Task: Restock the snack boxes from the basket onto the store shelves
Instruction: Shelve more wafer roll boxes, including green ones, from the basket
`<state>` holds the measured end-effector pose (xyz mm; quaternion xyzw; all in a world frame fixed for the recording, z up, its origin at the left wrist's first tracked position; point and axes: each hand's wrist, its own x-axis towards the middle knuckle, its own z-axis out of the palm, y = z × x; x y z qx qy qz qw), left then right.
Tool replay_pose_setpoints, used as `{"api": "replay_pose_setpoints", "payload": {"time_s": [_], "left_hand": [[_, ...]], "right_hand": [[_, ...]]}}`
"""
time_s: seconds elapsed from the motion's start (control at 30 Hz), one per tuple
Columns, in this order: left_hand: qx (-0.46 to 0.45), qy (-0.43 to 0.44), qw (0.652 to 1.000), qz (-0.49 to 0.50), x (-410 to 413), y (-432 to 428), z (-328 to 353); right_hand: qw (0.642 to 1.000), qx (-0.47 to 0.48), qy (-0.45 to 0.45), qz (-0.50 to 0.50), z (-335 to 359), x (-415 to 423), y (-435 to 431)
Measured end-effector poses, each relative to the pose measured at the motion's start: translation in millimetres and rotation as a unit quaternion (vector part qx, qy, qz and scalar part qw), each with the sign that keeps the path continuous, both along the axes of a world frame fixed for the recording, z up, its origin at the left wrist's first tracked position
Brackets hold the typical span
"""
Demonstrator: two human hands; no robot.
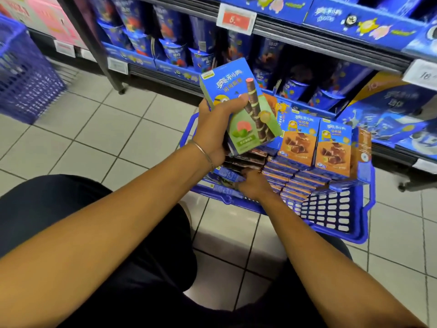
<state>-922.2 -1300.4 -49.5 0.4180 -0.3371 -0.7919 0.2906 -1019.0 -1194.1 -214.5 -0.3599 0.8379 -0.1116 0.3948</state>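
A blue plastic basket [331, 214] sits on the tiled floor in front of the shelves, packed with snack boxes. My left hand [217, 129] grips a stack of blue-and-green snack boxes [248, 114] held up over the basket's left side. Lower down, my right hand [254, 185] reaches into the basket with its fingers closing on a blue box [230, 175] lying flat among the stacked ones. Two orange-fronted boxes [314, 143] stand upright at the basket's far side. The store shelves [307, 34] hold blue snack cups and boxes.
A second blue basket [26, 76] stands at the far left on the floor. A metal shelf post [101, 55] comes down to the tiles between the two shelf units. Price tags [236, 18] hang on the shelf edges. My knees are in dark trousers at the bottom.
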Motion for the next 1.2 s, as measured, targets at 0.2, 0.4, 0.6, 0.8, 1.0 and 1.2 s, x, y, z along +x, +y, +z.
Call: {"api": "replay_pose_setpoints", "payload": {"time_s": [0.2, 0.4, 0.6, 0.8, 1.0, 1.2], "left_hand": [[0.035, 0.040, 0.998, -0.032, 1.1, -1.9, 16.6], [-0.002, 0.053, 0.998, -0.035, 1.7, -15.3, 21.4], [-0.045, 0.083, 0.996, -0.010, -1.1, -24.3, 25.6], [-0.112, -0.002, 0.993, 0.035, -7.2, -19.9, 25.8], [-0.155, -0.073, 0.985, 0.004, -12.0, -15.9, 14.9], [-0.116, -0.118, 0.986, -0.024, -12.9, -11.7, 15.1]], "right_hand": [[0.999, -0.029, -0.014, 0.006, -7.6, -2.0, 1.7], [0.974, -0.200, -0.093, -0.050, 47.6, -9.8, 23.8], [0.867, -0.363, -0.183, -0.289, 114.7, -12.3, 30.9], [0.750, -0.480, -0.207, -0.406, 172.2, -30.0, 30.1], [0.753, -0.480, -0.293, -0.341, 199.7, -28.2, 19.9], [0.845, -0.397, -0.245, -0.262, 190.6, -9.6, 2.4]]}}
